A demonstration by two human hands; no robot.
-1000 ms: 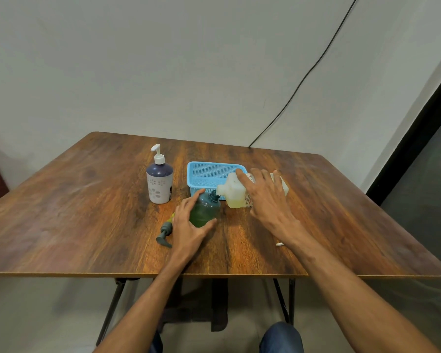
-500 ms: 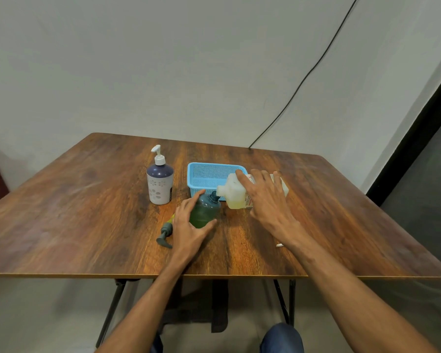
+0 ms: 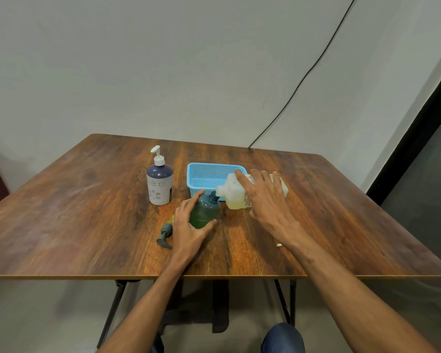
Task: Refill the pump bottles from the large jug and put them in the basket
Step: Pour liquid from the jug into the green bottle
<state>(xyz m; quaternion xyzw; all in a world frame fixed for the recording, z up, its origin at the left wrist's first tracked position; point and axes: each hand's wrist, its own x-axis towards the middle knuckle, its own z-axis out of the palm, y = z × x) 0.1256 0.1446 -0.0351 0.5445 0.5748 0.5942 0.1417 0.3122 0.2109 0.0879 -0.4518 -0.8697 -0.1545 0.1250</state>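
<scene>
While the left hand (image 3: 189, 230) holds the green bottle (image 3: 204, 211) on the table (image 3: 87, 212), its index finger lies up one side and its thumb wraps the other, so the fingers are curled round the body. The bottle leans toward the right with its dark neck uncapped. Its lower part shows a brighter green, which reads as liquid.

Just beside that neck is the white spout of the large jug (image 3: 233, 194), which lies tipped on its side. Whether spout and neck touch I cannot tell. Pale yellow liquid sits pooled along the jug's lower side. The right hand (image 3: 265, 200) covers the jug from above, fingers spread and bent over its upper face, holding it; the thumb is hidden.

Behind both, touching or nearly touching the jug, stands the blue basket (image 3: 209, 166) — its mesh floor shows through the open top. Left of the basket a white-and-navy pump bottle (image 3: 159, 184) stands upright with its white pump on. A grey pump head (image 3: 165, 235) lies flat on the wood just left of the left hand. A small white piece (image 3: 279, 245) rests by the right wrist.

Against the earlier frames almost nothing differs — hands, jug and bottles keep the same places and the same tilt.
</scene>
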